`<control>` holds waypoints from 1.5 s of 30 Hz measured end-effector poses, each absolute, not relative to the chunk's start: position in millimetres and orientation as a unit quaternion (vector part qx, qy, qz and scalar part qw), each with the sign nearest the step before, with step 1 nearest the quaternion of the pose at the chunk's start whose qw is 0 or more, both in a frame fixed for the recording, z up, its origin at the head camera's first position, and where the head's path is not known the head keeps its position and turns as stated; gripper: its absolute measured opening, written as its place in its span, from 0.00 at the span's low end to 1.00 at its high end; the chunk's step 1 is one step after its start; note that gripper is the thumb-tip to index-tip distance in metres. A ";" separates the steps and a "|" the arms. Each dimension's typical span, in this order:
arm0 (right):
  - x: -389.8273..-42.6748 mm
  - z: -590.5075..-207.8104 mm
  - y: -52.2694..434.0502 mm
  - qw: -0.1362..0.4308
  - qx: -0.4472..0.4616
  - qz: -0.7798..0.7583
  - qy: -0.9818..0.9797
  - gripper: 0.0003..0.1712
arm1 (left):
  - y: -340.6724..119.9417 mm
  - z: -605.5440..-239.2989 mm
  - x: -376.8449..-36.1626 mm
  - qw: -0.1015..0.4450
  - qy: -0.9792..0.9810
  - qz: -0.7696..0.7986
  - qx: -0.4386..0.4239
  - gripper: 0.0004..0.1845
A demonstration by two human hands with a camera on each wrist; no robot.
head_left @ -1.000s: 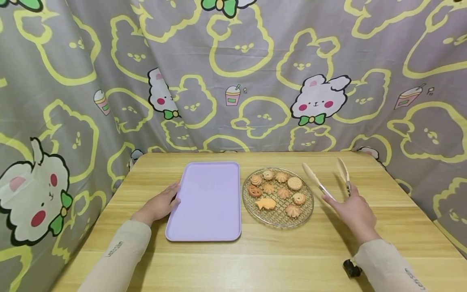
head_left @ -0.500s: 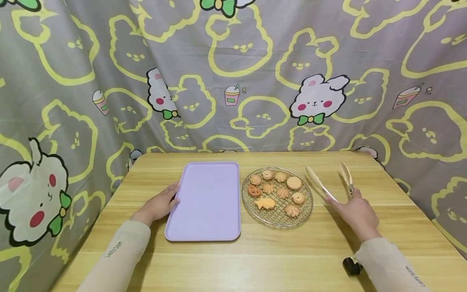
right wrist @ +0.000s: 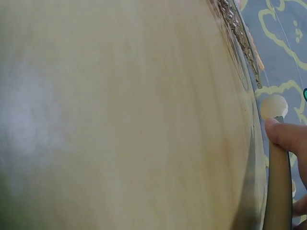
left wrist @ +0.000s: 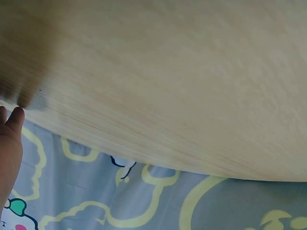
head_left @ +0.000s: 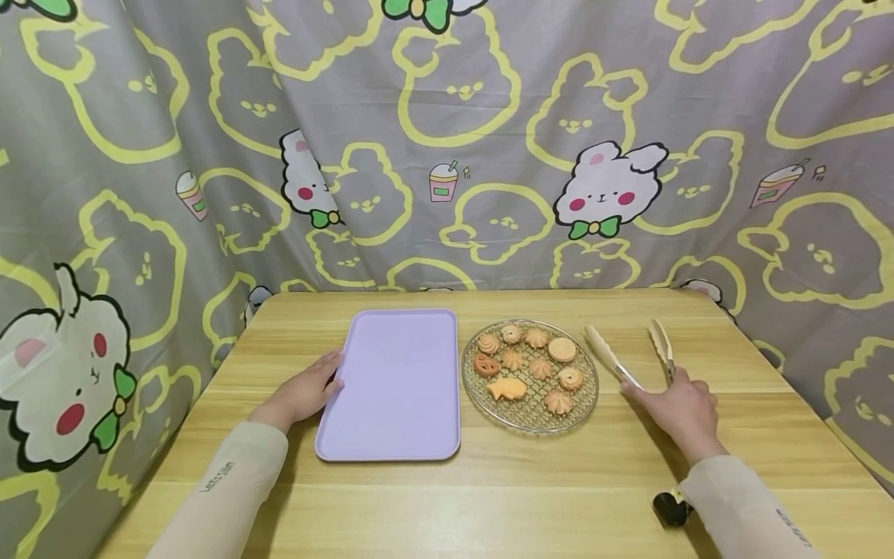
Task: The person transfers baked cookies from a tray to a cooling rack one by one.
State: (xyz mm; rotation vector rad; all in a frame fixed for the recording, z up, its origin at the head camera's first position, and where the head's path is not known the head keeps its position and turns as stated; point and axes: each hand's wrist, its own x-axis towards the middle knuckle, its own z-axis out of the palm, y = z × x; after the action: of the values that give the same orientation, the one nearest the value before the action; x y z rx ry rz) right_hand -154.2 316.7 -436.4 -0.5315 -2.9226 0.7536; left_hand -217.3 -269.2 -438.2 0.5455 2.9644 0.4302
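Observation:
My right hand (head_left: pixel 680 410) grips the handle end of cream-coloured tongs (head_left: pixel 615 359), whose two arms spread apart and point away from me, low over the table right of a round wire rack (head_left: pixel 590 397). Several biscuits (head_left: pixel 531 365) lie on that rack. My left hand (head_left: pixel 306 390) rests with straight fingers against the left edge of an empty lilac tray (head_left: pixel 398 384). In the right wrist view a fingertip (right wrist: pixel 283 134) presses on a tong arm (right wrist: pixel 279 187), with the rack's edge (right wrist: pixel 240 36) beyond. The left wrist view shows only tabletop and a bit of the hand (left wrist: pixel 9 143).
The wooden table (head_left: pixel 489 497) is ringed by a grey curtain with rabbit prints (head_left: pixel 447 140) at the back and both sides. A small black object (head_left: pixel 670 508) sits on the table under my right sleeve.
My right hand has lowered the tongs toward the table and drawn them slightly nearer to me. The left hand, tray and rack have stayed put.

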 end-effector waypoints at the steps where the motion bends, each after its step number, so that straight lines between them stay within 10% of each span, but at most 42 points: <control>1: -154.3 -437.1 317.1 0.039 -0.173 0.245 -0.953 0.70 | -269.2 -438.0 -217.2 0.048 0.972 0.142 0.179 0.32; 45: -172.8 -393.1 309.4 -0.003 -0.113 0.290 -0.950 0.71 | -270.2 -419.7 -223.4 0.064 0.971 0.151 0.177 0.35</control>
State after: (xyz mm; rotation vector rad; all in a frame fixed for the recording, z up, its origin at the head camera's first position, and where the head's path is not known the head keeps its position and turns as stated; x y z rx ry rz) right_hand -172.8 309.4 -393.1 -0.3556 -2.9907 0.9140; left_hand -223.4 -270.2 -419.7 0.5333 2.9300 0.4557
